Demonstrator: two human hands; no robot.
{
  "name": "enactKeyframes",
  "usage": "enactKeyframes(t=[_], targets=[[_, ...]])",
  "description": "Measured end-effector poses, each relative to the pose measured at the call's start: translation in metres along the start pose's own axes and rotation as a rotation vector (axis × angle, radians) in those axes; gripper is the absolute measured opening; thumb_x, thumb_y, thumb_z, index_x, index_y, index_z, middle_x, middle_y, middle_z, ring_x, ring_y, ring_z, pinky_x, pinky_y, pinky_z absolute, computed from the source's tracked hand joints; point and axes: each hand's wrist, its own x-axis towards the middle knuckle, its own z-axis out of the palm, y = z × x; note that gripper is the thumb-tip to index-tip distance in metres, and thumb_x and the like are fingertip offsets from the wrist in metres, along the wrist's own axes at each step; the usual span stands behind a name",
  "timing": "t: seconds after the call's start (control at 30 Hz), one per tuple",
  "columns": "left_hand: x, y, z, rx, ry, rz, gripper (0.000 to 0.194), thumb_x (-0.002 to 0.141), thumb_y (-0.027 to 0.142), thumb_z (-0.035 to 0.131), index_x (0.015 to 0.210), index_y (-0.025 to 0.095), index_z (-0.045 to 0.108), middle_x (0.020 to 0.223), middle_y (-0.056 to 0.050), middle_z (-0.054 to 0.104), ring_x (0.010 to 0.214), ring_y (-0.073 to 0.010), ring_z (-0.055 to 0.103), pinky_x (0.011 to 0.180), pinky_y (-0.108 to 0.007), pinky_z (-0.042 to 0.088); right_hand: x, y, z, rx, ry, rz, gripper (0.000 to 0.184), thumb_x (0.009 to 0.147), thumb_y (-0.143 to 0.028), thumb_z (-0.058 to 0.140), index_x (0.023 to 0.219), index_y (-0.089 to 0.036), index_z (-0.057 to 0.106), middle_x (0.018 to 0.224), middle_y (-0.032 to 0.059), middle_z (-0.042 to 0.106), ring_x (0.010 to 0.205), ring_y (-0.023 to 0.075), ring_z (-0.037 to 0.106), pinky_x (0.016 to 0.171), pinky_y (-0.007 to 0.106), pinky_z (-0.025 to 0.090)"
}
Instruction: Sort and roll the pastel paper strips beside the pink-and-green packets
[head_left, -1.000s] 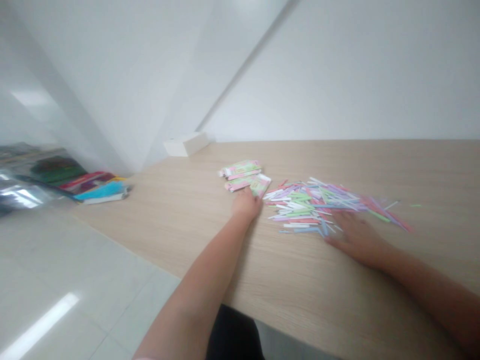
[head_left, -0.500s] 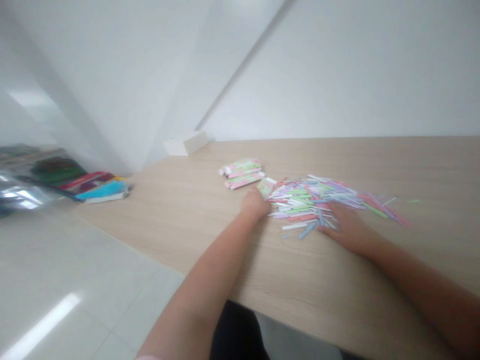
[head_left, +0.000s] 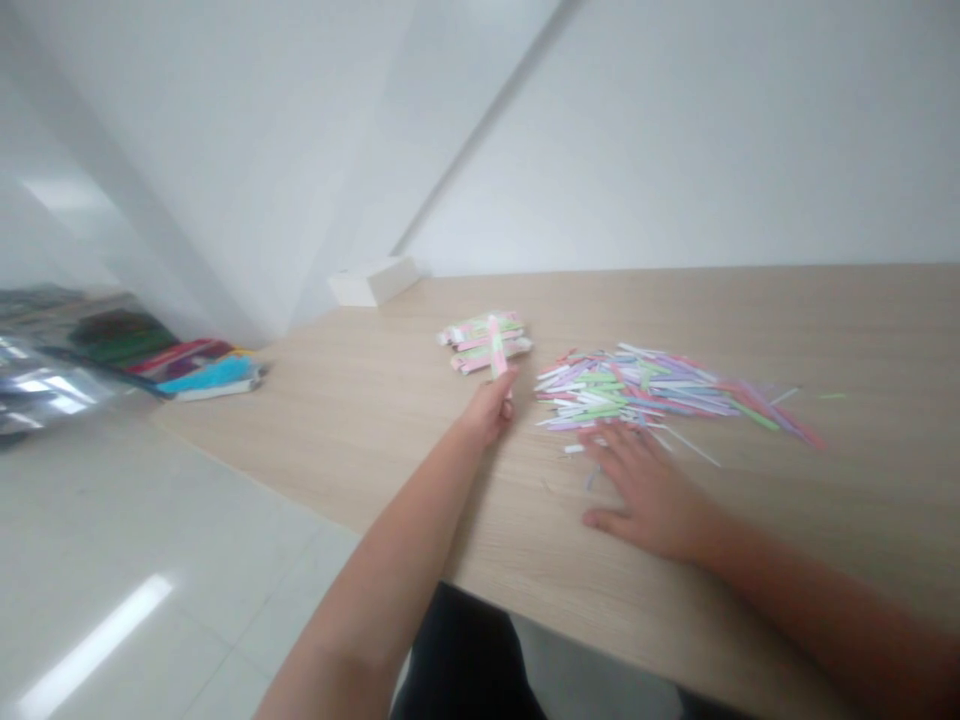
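My left hand (head_left: 491, 408) is closed around the lower end of a slim pink-and-green packet (head_left: 497, 347), which points up and away from me. Behind it lies a small stack of similar packets (head_left: 472, 340), partly covered by the held one. To the right spreads a loose pile of thin pastel sticks (head_left: 637, 385) in white, green, purple, pink and blue; their exact kind is not clear. My right hand (head_left: 649, 490) is open, palm down, its fingers spread over the near edge of the pile and hiding a few sticks.
The wooden table (head_left: 360, 400) runs back to a white wall. A white box (head_left: 375, 281) stands in the far left corner. Beyond the left edge are colourful packages (head_left: 210, 375) and a shiny clear plastic wrapping (head_left: 60, 395). One green stick (head_left: 832, 396) lies apart at the right.
My left hand has lifted a packet from beside the pile and turned it upright, drawing it slightly left. My right hand has moved nearer me and left, its fingers spreading.
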Motion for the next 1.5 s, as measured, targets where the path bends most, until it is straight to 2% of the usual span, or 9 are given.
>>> enactKeyframes(t=[0.17, 0.27, 0.53, 0.7, 0.8, 0.93, 1.1, 1.3, 1.5], targets=[[-0.015, -0.004, -0.001, -0.201, -0.2, -0.105, 0.028, 0.096, 0.044, 0.058, 0.093, 0.016, 0.062, 0.07, -0.001, 0.06, 0.061, -0.0113, 0.061, 0.062, -0.024, 0.054, 0.038, -0.039, 0.009, 0.04, -0.039, 0.039, 0.087, 0.092, -0.077, 0.048, 0.164, -0.028, 0.034, 0.171, 0.0197, 0.025, 0.156, 0.0471, 0.019, 0.12, 0.072, 0.021], [-0.02, -0.004, -0.004, -0.335, -0.313, -0.138, 0.034, 0.098, 0.046, 0.051, 0.097, 0.014, 0.064, 0.082, -0.006, 0.068, 0.077, -0.0162, 0.069, 0.069, -0.027, 0.057, 0.066, -0.031, 0.016, 0.025, -0.045, 0.095, 0.075, 0.097, -0.07, 0.046, 0.16, -0.028, 0.042, 0.169, 0.0213, 0.029, 0.155, 0.0487, 0.022, 0.117, 0.077, 0.02], [-0.026, -0.001, -0.001, -0.293, -0.344, -0.142, 0.046, 0.101, 0.053, 0.044, 0.103, 0.014, 0.067, 0.091, -0.009, 0.072, 0.079, -0.0166, 0.069, 0.065, -0.026, 0.055, 0.104, -0.004, 0.026, 0.086, 0.057, 0.191, 0.055, 0.104, -0.046, 0.044, 0.153, -0.022, 0.05, 0.163, 0.0177, 0.044, 0.153, 0.0443, 0.031, 0.118, 0.075, 0.021], [-0.029, -0.009, 0.004, -0.244, -0.435, -0.086, 0.04, 0.105, 0.048, 0.045, 0.111, 0.016, 0.068, 0.091, -0.006, 0.073, 0.073, -0.0134, 0.068, 0.06, -0.022, 0.054, 0.1, -0.018, 0.004, 0.321, 0.333, 0.03, 0.04, 0.105, -0.038, 0.045, 0.141, -0.025, 0.057, 0.143, 0.0116, 0.062, 0.14, 0.0309, 0.051, 0.119, 0.056, 0.038], [-0.032, -0.017, 0.008, -0.149, -0.52, -0.048, 0.046, 0.103, 0.055, 0.048, 0.125, 0.019, 0.066, 0.111, -0.009, 0.074, 0.091, -0.0189, 0.072, 0.073, -0.028, 0.058, 0.091, -0.031, -0.012, 0.437, 0.431, -0.014, 0.036, 0.1, -0.04, 0.057, 0.133, -0.027, 0.06, 0.131, 0.0109, 0.065, 0.129, 0.0301, 0.058, 0.111, 0.051, 0.048], [-0.036, -0.025, 0.011, -0.047, -0.599, -0.015, 0.057, 0.1, 0.061, 0.052, 0.135, 0.018, 0.061, 0.136, -0.014, 0.067, 0.122, -0.0288, 0.067, 0.094, -0.039, 0.059, 0.072, -0.037, -0.024, 0.445, 0.447, 0.009, 0.019, 0.097, -0.038, 0.064, 0.112, -0.027, 0.066, 0.114, 0.01, 0.068, 0.113, 0.0298, 0.064, 0.097, 0.049, 0.056], [-0.035, -0.031, 0.01, 0.012, -0.687, -0.044, 0.061, 0.093, 0.056, 0.067, 0.139, 0.017, 0.06, 0.151, -0.015, 0.057, 0.139, -0.0316, 0.055, 0.117, -0.046, 0.046, 0.05, -0.03, -0.021, 0.401, 0.424, 0.062, 0.014, 0.099, -0.034, 0.059, 0.106, -0.026, 0.068, 0.109, 0.0096, 0.071, 0.108, 0.0294, 0.067, 0.089, 0.047, 0.058], [-0.031, -0.035, 0.009, 0.033, -0.657, -0.078, 0.057, 0.086, 0.042, 0.08, 0.134, 0.016, 0.064, 0.143, -0.017, 0.063, 0.127, -0.0275, 0.064, 0.116, -0.042, 0.046, 0.043, -0.029, -0.012, 0.366, 0.426, 0.107, 0.018, 0.102, -0.033, 0.054, 0.11, -0.025, 0.068, 0.108, 0.009, 0.074, 0.104, 0.028, 0.07, 0.091, 0.046, 0.058], [-0.029, -0.037, 0.01, 0.003, -0.65, -0.076, 0.058, 0.078, 0.039, 0.088, 0.125, 0.013, 0.069, 0.13, -0.018, 0.07, 0.111, -0.0238, 0.071, 0.107, -0.038, 0.052, 0.043, -0.031, -0.01, 0.284, 0.372, -0.014, 0.028, 0.102, -0.027, 0.054, 0.129, -0.026, 0.063, 0.124, 0.0084, 0.073, 0.118, 0.0282, 0.067, 0.103, 0.049, 0.055]])
